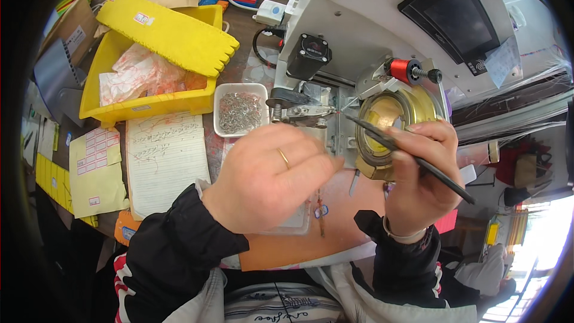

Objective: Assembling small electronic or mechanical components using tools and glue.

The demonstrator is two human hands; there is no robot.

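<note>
My right hand (421, 170) grips a pair of slim black tweezers (439, 180), their pointed tip reaching left toward the machine's small metal clamp (308, 112). A tiny bit of red shows at the clamp's tip. Below the clamp is my left hand (272, 173), with a ring on one finger. Its fingers are curled together, and whatever they may pinch is hidden. Beside the clamp, a white dish (241, 109) holds many small metal pieces, perhaps hooks. A round brass-coloured ring (373, 164) on the machine lies behind my right hand. Above it sits a red thread spool (402, 70).
The grey machine (359, 21) carries a black motor (309, 57) and a dark screen (448, 15). At left stand a yellow bin (113, 110) with a yellow board (167, 36) across it and an open notebook (164, 161). An orange mat (287, 251) lies near me.
</note>
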